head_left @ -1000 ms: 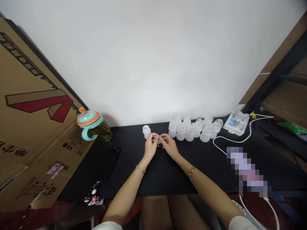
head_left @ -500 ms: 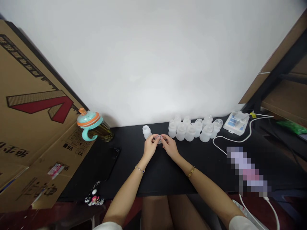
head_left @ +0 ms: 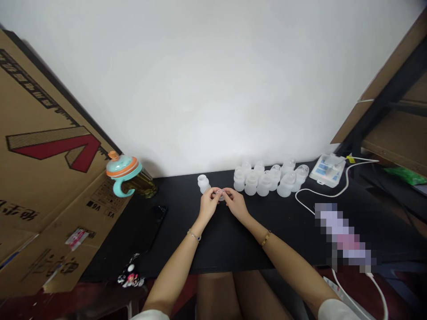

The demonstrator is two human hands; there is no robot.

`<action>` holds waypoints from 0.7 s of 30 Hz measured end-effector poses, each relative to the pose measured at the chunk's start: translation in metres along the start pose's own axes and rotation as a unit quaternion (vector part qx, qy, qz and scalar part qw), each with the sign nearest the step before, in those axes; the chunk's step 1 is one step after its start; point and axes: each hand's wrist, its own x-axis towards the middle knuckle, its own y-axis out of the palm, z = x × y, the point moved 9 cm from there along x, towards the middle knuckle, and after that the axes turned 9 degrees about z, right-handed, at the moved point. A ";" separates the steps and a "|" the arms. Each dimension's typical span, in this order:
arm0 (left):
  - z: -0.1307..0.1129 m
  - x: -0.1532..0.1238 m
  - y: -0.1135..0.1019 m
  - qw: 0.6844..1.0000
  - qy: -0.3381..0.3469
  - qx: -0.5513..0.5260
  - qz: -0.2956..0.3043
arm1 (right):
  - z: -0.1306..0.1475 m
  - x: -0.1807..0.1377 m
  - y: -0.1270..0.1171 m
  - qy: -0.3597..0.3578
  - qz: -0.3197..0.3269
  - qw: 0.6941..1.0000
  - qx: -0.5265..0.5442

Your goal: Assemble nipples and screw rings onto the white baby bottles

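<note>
My left hand (head_left: 209, 204) and my right hand (head_left: 235, 203) meet over the middle of the black table (head_left: 213, 240), fingers pinched together on a small clear cap-like piece (head_left: 220, 194). Its exact shape is too small to make out. Just behind my left hand stands a single open white bottle (head_left: 203, 183). To the right, a cluster of several small white bottles (head_left: 267, 179) with clear domed tops stands near the wall.
A cup with a teal lid and handle (head_left: 125, 175) stands at the back left beside a leaning cardboard box (head_left: 43, 178). A dark phone (head_left: 156, 218) lies left of my arm. A white device (head_left: 326, 170) with a cable (head_left: 310, 198) sits at the right.
Both hands have stayed together on the small piece, with only slight finger movement. Everything else on the table is where it was.
</note>
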 end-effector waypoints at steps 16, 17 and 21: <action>-0.006 -0.001 0.001 1.000 0.020 0.020 0.001 | 0.005 0.000 0.000 -0.021 0.001 0.999 -0.027; -0.006 -0.001 0.001 1.000 0.020 0.022 0.001 | 0.005 0.000 0.000 -0.021 0.001 0.999 -0.029; -0.004 -0.001 0.001 1.000 0.017 0.022 0.001 | 0.006 0.000 -0.001 -0.026 -0.001 0.999 -0.031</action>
